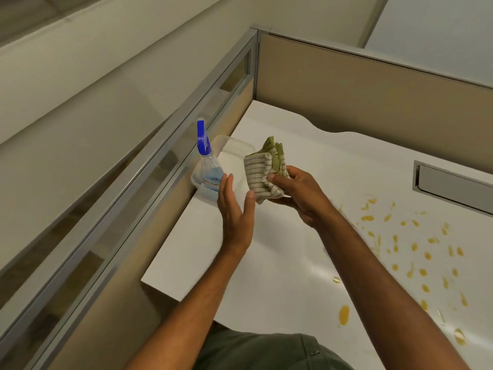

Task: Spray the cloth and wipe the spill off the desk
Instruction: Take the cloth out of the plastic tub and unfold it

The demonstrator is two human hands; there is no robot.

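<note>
My right hand [298,194] grips a bunched green and cream striped cloth [262,170] above the white desk [280,276]. My left hand [234,212] is open, fingers apart, just right of a clear spray bottle [209,166] with a blue trigger head; its fingertips are close to the bottle without gripping it. The bottle stands in a clear plastic tub [234,153] at the desk's left edge. A spill of yellow-orange drops [416,252] is scattered over the right part of the desk.
Beige cubicle partitions with grey metal frames [346,84] close in the desk at the left and back. A grey cable slot [453,182] is set into the desk at the right. My green-clad torso [266,351] is at the desk's near edge.
</note>
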